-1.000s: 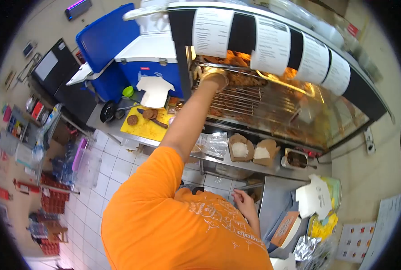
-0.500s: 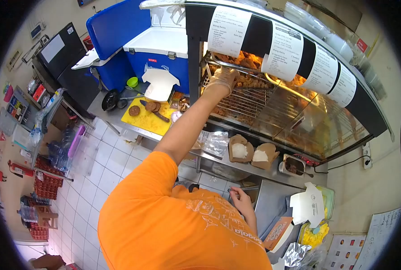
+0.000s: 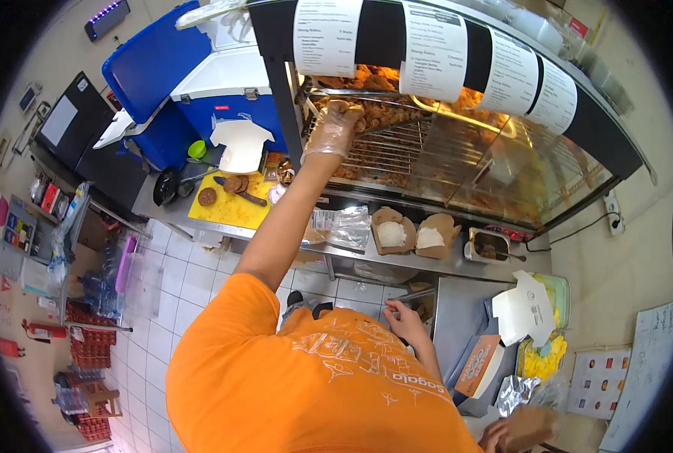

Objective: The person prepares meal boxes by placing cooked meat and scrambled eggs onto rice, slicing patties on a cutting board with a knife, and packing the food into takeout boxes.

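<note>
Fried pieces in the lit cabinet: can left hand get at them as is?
Probably yes. The left hand is in the open part of the cabinet, beside the fried pieces, no glass seen between.

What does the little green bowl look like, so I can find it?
Find the big blue cooler. Just in front sits a small, round, bright green bowl. Its neighbours differ: the pan is black, the open box white.

Gloved left hand (image 3: 335,130) inside lit food cabinet (image 3: 502,162)
</note>
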Motion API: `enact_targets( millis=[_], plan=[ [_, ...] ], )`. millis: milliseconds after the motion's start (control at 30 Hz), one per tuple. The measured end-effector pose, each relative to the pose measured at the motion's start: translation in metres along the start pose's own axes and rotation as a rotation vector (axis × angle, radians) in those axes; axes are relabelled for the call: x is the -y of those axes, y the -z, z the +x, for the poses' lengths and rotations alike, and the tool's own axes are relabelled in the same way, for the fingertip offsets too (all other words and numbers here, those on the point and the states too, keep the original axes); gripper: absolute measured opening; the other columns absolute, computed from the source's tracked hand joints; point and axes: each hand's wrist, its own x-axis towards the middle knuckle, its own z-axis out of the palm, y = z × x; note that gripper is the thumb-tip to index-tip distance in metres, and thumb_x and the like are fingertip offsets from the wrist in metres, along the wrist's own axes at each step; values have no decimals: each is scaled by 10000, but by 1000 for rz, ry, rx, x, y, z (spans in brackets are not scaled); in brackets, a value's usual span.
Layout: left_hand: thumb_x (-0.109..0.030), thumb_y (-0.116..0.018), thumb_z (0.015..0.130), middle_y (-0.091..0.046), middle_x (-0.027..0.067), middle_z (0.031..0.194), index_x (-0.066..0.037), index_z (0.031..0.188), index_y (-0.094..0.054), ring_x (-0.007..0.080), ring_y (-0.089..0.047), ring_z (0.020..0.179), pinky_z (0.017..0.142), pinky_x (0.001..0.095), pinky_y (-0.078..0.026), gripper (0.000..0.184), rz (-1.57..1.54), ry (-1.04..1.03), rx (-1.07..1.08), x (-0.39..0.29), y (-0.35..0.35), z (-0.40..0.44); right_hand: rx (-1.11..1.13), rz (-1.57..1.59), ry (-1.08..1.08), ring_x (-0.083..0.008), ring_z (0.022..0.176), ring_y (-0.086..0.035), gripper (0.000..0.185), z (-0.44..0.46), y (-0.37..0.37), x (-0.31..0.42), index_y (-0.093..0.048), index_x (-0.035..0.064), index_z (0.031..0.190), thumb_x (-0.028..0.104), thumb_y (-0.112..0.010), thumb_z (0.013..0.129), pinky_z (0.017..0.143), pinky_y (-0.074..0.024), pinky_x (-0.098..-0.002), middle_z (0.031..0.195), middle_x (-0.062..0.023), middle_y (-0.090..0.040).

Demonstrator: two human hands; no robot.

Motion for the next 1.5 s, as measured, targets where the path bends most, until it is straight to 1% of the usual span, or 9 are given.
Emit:
enact_targets(
  millis=[33, 100, 200, 333, 533, 667, 800, 1000, 1500],
  plan=[
    [-110, -630, 904, -571, 216, 1274, -165, 1255, -648, 409, -647, 1063, 902, 463, -551, 356, -168, 57, -38, -1, 1, -2, -12, -25, 28, -240, 803, -714, 391, 3, -2, -8, -645, 60, 1272, 292, -681, 960, 730, -558, -357, 1044, -149, -743],
    [-65, -660, 879, -598, 220, 1203, -153, 1209, -676, 414, -655, 993, 826, 494, -560, 341, 270, -91, -146, -11, 11, -14, -2, -41, -3, -294, 836, -720, 409, -1, -1, -1, -645, 57, 1259, 327, -675, 953, 780, -559, -385, 1085, -160, -739],
    [-44, -675, 856, -608, 219, 1114, -110, 1122, -705, 416, -644, 965, 847, 487, -543, 275, 232, -20, -340, -24, 16, -19, 20, -122, 26, -309, 918, -718, 424, 3, -6, -22, -641, 54, 1260, 349, -665, 957, 830, -555, -392, 1133, -173, -726],
    [56, -636, 823, -575, 190, 1161, -47, 1169, -659, 368, -583, 1095, 1016, 431, -464, 362, -22, -46, -604, -40, 17, -31, -25, -8, 13, -224, 839, -719, 416, 7, -6, -4, -637, 63, 1285, 342, -650, 976, 789, -557, -351, 1101, -153, -729],
    [33, -652, 870, -588, 124, 1189, -50, 1176, -639, 267, -575, 1151, 1029, 372, -463, 317, -528, -19, -694, -60, 8, -47, -10, 72, -34, -211, 817, -701, 434, 4, -5, 6, -608, 53, 1331, 322, -640, 992, 742, -561, -345, 1070, -131, -733],
    [47, -647, 873, -613, 115, 1194, -60, 1126, -650, 256, -586, 1137, 1013, 380, -471, 275, -604, 51, -386, -86, -11, -108, 49, 126, -212, -289, 928, -724, 449, -6, 2, 13, -615, 67, 1319, 345, -654, 968, 818, -567, -379, 1147, -157, -722],
    [20, -678, 847, -665, 158, 1166, -74, 1121, -686, 356, -634, 1082, 997, 414, -514, 290, -313, -173, 193, -84, -58, -152, -1, 172, -201, -288, 892, -721, 433, -14, -3, 2, -620, 72, 1309, 333, -662, 967, 802, -569, -381, 1115, -157, -725],
    [-44, -660, 878, -684, 150, 1215, -209, 1218, -708, 359, -630, 1123, 998, 427, -516, 381, -140, -3, 846, -82, -114, -168, -46, 121, -155, -305, 932, -714, 424, -18, -2, -1, -624, 41, 1288, 320, -659, 970, 817, -563, -380, 1126, -169, -722],
    [-163, -669, 923, -698, 149, 1233, -167, 1263, -688, 304, -683, 1085, 945, 364, -542, 340, -576, 455, 895, -59, -133, -155, -65, 63, -173, -358, 1078, -681, 437, -22, -10, -21, -633, 31, 1268, 344, -651, 963, 922, -536, -413, 1150, -199, -710]
  ],
)
